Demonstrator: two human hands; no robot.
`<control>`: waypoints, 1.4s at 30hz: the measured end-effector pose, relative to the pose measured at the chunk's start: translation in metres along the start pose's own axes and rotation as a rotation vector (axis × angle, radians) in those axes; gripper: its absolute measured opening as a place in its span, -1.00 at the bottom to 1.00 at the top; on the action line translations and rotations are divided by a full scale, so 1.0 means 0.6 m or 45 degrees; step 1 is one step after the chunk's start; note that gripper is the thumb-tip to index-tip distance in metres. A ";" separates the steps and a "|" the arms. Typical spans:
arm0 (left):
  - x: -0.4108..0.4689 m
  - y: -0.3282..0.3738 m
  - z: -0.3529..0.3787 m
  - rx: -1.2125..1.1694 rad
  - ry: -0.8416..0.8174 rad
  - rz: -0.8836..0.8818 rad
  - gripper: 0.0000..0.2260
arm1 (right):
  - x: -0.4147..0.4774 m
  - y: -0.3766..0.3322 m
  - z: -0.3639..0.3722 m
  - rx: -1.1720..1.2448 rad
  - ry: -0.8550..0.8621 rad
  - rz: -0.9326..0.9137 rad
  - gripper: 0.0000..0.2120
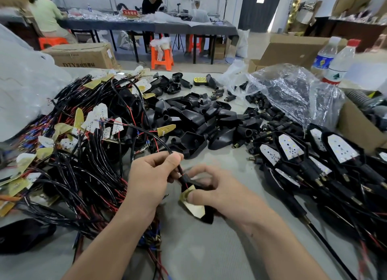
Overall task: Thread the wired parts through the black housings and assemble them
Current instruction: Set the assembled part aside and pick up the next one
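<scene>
Head view: the left hand point(150, 175) has thumb and forefinger closed in a pinch on a black-sheathed wire point(146, 131), the other fingers curled beneath. Just to its right, nearly touching, the right hand point(219, 187) curls round a black housing point(207, 217), its thumb pressing on the yellowish circuit board point(193, 206) that lies at the housing's wide mouth.

The housing's long axis runs from its narrow neck, right at the left hand's fingertips, down toward the right hand's wrist. The wire seems to leave that neck, passes through the pinch and trails away up and left into the tangle of wired parts point(83, 154) beyond the left hand.

As I judge it, the next pull should follow this axis, the left hand drawing the wire away from the neck while the right thumb seats the board.

Empty housings point(199, 116) lie heaped beyond both hands and finished assemblies point(314, 160) right of the right hand, all on the table point(209, 248).
</scene>
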State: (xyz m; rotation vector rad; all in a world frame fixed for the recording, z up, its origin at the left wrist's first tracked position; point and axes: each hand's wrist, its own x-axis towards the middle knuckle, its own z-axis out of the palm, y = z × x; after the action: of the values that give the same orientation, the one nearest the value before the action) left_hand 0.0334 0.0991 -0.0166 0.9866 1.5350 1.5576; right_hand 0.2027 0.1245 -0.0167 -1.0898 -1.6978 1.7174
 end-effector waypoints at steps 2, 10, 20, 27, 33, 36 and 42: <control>0.001 -0.001 -0.004 0.016 0.099 0.024 -0.80 | 0.001 0.001 0.000 -0.317 0.307 -0.104 -0.61; 0.002 -0.003 -0.009 0.076 0.284 0.021 -0.80 | 0.001 0.003 0.024 -0.799 0.633 -0.303 -0.51; 0.009 -0.005 -0.012 0.022 0.282 -0.046 -0.82 | 0.005 0.015 0.046 -1.026 0.591 -0.406 -0.63; 0.013 -0.002 -0.005 -0.074 0.210 -0.072 -0.87 | 0.002 0.001 0.032 -0.495 0.484 -0.190 -0.85; 0.008 -0.005 0.000 -0.053 -0.063 -0.077 -0.86 | 0.002 0.006 0.038 -0.734 0.632 -0.249 -0.80; 0.008 -0.009 -0.001 0.012 -0.193 -0.063 -0.71 | 0.002 0.004 0.034 -0.761 0.641 -0.259 -0.80; 0.012 -0.011 -0.005 -0.101 -0.230 -0.073 -0.65 | 0.004 -0.005 0.021 -0.436 0.605 -0.228 -0.85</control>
State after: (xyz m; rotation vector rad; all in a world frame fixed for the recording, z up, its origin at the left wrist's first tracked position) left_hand 0.0278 0.1043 -0.0232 1.0007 1.3555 1.4374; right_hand 0.1910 0.1195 -0.0157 -1.3201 -1.7397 0.9769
